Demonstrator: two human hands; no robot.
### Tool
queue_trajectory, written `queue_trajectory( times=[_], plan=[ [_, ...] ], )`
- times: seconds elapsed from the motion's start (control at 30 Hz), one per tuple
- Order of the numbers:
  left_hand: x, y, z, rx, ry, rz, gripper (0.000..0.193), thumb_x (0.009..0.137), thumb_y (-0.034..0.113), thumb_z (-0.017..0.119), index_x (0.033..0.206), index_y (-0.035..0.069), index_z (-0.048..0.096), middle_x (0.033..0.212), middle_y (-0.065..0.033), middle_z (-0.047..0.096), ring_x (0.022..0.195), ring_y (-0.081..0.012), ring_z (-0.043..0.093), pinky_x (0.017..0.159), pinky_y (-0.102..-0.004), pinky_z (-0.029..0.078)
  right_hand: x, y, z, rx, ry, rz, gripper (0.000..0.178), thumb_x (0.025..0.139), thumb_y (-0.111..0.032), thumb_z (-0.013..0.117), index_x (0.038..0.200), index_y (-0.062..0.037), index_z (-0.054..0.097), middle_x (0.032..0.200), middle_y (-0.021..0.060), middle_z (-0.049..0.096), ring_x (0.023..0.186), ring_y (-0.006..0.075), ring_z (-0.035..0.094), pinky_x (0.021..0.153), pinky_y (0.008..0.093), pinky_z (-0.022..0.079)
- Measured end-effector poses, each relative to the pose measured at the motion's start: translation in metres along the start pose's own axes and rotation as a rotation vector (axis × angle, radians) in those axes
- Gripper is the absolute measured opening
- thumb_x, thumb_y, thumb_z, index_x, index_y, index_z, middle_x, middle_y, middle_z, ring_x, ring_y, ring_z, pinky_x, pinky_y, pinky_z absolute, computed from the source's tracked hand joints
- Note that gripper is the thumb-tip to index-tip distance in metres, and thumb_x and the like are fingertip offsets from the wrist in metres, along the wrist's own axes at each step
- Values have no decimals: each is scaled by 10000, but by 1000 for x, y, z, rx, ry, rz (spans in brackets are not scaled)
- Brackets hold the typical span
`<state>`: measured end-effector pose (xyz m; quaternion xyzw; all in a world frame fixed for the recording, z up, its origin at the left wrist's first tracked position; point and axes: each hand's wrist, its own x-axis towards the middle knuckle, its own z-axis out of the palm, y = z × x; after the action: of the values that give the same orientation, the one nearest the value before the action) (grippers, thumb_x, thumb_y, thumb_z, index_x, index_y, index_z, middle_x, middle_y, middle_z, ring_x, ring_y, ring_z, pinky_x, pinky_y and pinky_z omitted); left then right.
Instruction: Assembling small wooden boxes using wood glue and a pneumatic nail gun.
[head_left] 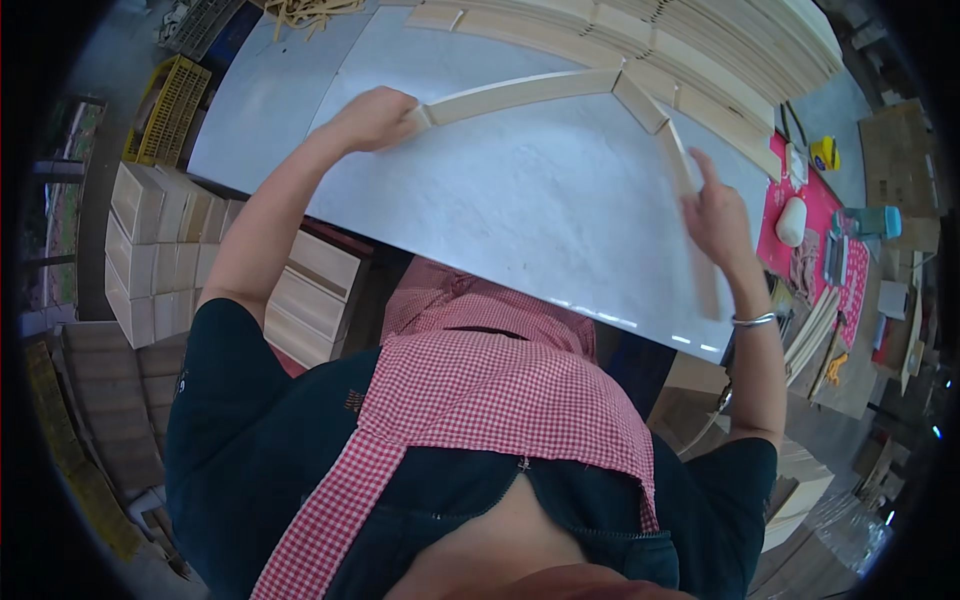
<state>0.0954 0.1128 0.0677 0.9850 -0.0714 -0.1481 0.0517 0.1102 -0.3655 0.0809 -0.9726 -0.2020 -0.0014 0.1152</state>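
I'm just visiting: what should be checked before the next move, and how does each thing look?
1. Left hand grips the left end of the wooden strip: ok.
2. Right hand holds the strip's right side firmly: cannot tell, blurred.
3. Strip's corner joints are secure: cannot tell, too small.
4. Strip is clear of the stacked slats behind: cannot tell, its corner looks close.
5. Boxes beside the table are stacked: ok.

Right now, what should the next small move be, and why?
Probably bring the left hand and right hand slightly closer together: the left grips one end of the jointed wooden strip, the right is at its opposite section, and its outer sections stand wide apart.
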Motion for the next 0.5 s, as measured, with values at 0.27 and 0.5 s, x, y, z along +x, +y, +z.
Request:
queue_trajectory(
  times=[0.27,0.5],
  plan=[
    [-24,28,42,-590,214,-23,408,906,126,578,1304,43,616,1097,-108,695,881,-216,638,825,-356,539,-18,-98,63,342,-16,-97,260,835,-81,666,1095,-76,668,793,137,675,717,357,641,700,442,513],
    [-31,43,76,-913,387,-167,374,967,355,646,1177,50,700,1055,-91,703,872,-197,650,797,-311,550,-9,-146,63,-18,280,-544,228,844,-279,768,886,-64,705,732,58,639,704,258,615,745,358,484]
  ],
)
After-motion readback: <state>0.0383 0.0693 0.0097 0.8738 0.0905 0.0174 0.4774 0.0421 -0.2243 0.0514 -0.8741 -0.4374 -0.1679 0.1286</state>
